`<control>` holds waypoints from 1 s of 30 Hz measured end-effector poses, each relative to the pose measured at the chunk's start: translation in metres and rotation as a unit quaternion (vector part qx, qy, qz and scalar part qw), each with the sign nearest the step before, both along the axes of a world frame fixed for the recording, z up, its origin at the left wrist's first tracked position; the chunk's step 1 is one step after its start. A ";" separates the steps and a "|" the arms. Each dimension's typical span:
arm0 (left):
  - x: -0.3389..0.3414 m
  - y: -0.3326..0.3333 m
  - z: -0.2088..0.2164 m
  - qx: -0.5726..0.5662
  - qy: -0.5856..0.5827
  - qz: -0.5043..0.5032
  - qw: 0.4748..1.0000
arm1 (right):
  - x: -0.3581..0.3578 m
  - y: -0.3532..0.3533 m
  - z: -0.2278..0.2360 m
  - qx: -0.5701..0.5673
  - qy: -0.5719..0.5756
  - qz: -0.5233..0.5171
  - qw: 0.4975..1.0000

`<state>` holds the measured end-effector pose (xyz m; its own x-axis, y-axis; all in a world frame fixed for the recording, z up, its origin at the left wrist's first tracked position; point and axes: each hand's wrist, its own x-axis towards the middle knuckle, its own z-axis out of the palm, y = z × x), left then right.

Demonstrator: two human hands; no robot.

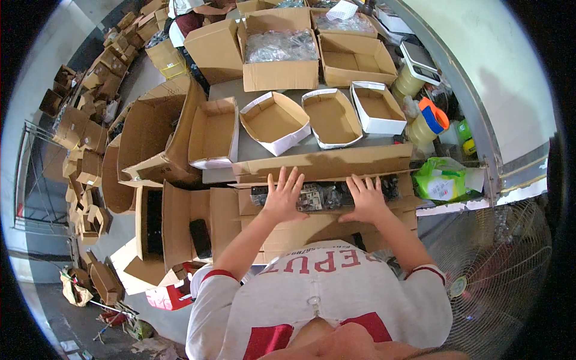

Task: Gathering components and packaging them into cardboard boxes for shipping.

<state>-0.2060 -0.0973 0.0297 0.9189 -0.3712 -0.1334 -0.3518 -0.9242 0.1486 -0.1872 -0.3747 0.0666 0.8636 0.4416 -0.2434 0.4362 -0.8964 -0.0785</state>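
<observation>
Running left-right mid-frame, bagged parts (330, 196) lie under the left grip (282, 201) and right grip (367, 202), both spread, empty, contact unclear.

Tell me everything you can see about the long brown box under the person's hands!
The long brown box looks like cardboard. Its top is open, with one long flap out on the far side, toward some shallow boxes, and more cardboard spread on the near side. Inside is a jumble of dark and pale pieces, some apparently in clear, shiny wrapping. The left hand and right hand spread over it; I can't tell how firmly they touch.
</observation>
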 end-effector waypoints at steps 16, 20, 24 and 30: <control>0.046 -0.010 -0.048 -0.041 -0.087 0.026 0.995 | 0.051 -0.026 -0.076 0.065 -0.087 0.068 0.992; 0.086 -0.015 -0.034 -0.079 -0.192 0.190 0.960 | 0.043 -0.026 -0.080 0.038 -0.062 0.053 0.996; 0.130 0.047 -0.073 -0.091 -0.155 0.197 0.964 | 0.042 -0.027 -0.085 0.055 -0.085 0.045 0.994; 0.099 0.015 -0.077 -0.149 -0.115 0.077 0.979 | 0.046 -0.029 -0.090 0.100 -0.138 0.045 0.984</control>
